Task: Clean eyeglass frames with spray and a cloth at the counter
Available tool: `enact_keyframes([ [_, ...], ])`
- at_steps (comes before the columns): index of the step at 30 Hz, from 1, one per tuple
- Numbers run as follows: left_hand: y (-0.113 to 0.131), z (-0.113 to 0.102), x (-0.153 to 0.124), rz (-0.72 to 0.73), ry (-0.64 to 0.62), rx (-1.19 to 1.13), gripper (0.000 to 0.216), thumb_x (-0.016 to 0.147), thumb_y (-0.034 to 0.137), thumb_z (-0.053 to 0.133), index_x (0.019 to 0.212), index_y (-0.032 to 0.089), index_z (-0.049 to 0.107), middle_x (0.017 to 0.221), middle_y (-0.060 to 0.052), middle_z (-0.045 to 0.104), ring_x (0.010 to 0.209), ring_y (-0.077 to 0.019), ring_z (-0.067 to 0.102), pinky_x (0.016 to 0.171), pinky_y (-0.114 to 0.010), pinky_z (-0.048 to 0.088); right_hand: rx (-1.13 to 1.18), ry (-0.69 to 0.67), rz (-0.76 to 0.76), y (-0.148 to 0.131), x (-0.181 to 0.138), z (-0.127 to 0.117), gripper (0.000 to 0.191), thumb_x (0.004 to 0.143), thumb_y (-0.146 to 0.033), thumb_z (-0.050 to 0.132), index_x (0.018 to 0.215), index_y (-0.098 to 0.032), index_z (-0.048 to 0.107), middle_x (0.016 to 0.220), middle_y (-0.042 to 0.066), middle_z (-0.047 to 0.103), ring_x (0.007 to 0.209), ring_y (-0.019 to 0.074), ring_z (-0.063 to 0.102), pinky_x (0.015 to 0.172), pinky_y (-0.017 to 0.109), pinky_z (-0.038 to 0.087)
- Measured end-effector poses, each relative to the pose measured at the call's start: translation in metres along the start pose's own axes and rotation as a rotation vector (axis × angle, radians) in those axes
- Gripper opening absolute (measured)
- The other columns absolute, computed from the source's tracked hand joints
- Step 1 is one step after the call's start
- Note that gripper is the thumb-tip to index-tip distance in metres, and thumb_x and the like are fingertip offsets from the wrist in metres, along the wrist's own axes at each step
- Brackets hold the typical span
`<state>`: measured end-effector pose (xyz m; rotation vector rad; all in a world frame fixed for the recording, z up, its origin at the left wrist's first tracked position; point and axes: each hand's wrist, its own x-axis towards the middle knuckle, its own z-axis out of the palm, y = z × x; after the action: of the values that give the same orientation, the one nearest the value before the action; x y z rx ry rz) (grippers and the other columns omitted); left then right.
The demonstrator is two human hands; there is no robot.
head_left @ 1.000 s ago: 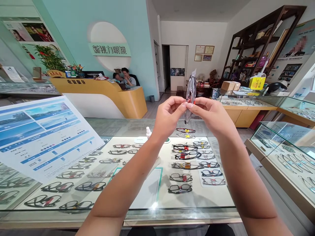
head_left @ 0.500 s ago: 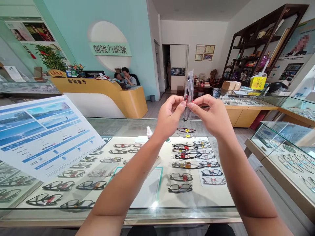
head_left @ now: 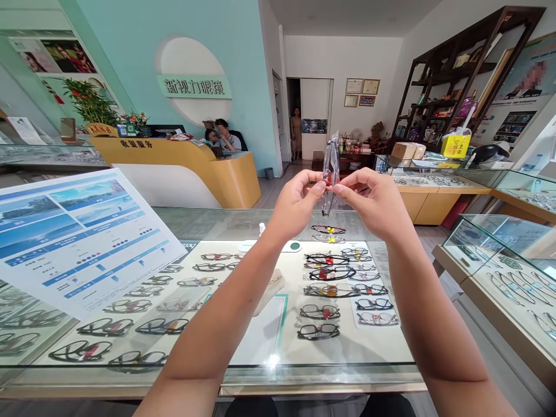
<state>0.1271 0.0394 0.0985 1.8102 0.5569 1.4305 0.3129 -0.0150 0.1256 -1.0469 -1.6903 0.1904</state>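
My left hand [head_left: 296,204] and my right hand [head_left: 374,202] are raised above the glass display counter [head_left: 243,229]. Both pinch a clear plastic sleeve [head_left: 331,163] held upright between them. The sleeve holds a pair of glasses with a red tag near my fingertips. The fingers of both hands are closed on the sleeve's middle. Below my hands, rows of eyeglass frames [head_left: 326,273] lie inside the counter.
A printed chart [head_left: 82,237] leans on the counter at the left. A small bottle [head_left: 261,229] stands on the glass behind my left forearm. Two people sit behind a yellow reception desk [head_left: 191,168]. Another person stands in the far doorway. More glass showcases [head_left: 499,255] stand at the right.
Both hands stay pinched on the sleeve and have shifted slightly. A person has come into sight in the far doorway.
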Motion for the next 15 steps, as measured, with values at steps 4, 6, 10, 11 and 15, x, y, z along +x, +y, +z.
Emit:
enact_keyframes([
  [4, 0.0, -0.001, 0.0, -0.053, -0.036, -0.038, 0.036, 0.098, 0.056, 0.077, 0.104, 0.021, 0.068, 0.109, -0.007, 0.076, 0.095, -0.0177, 0.069, 0.089, -0.033, 0.06, 0.115, -0.115, 0.052, 0.004, 0.002, -0.001, 0.026, 0.095, -0.045, 0.074, 0.086, -0.02, 0.071, 0.088, 0.003, 0.072, 0.08, 0.0175, 0.059, 0.074, 0.033, 0.044],
  [6, 0.002, -0.001, 0.0, -0.082, -0.053, -0.073, 0.036, 0.097, 0.055, 0.078, 0.101, 0.021, 0.067, 0.109, -0.007, 0.075, 0.096, -0.0177, 0.07, 0.088, -0.033, 0.06, 0.221, -0.184, 0.086, 0.007, 0.004, -0.001, 0.031, 0.095, -0.049, 0.075, 0.086, -0.021, 0.067, 0.084, 0.001, 0.069, 0.077, 0.0158, 0.056, 0.072, 0.032, 0.043],
  [10, 0.005, -0.004, 0.001, -0.117, -0.071, -0.122, 0.037, 0.096, 0.055, 0.079, 0.1, 0.021, 0.065, 0.114, -0.007, 0.076, 0.098, -0.0176, 0.071, 0.087, -0.033, 0.061, 0.362, -0.241, 0.115, 0.01, 0.006, -0.004, 0.037, 0.094, -0.055, 0.078, 0.086, -0.023, 0.063, 0.083, 0.0, 0.067, 0.079, 0.0165, 0.058, 0.076, 0.033, 0.046],
  [11, 0.006, -0.006, 0.001, -0.118, -0.075, -0.12, 0.037, 0.096, 0.055, 0.079, 0.101, 0.021, 0.065, 0.115, -0.008, 0.077, 0.1, -0.0184, 0.071, 0.088, -0.034, 0.061, 0.353, -0.219, 0.113, 0.01, 0.006, -0.006, 0.036, 0.095, -0.054, 0.078, 0.086, -0.023, 0.063, 0.083, 0.0, 0.067, 0.079, 0.0166, 0.058, 0.076, 0.033, 0.046],
  [15, 0.008, -0.021, 0.003, -0.102, -0.073, -0.001, 0.037, 0.098, 0.056, 0.077, 0.103, 0.021, 0.064, 0.116, -0.01, 0.079, 0.107, -0.0203, 0.072, 0.089, -0.033, 0.059, 0.172, 0.016, 0.047, 0.009, 0.006, -0.018, 0.022, 0.097, -0.041, 0.075, 0.087, -0.023, 0.066, 0.085, 0.001, 0.069, 0.078, 0.0174, 0.059, 0.076, 0.034, 0.045],
])
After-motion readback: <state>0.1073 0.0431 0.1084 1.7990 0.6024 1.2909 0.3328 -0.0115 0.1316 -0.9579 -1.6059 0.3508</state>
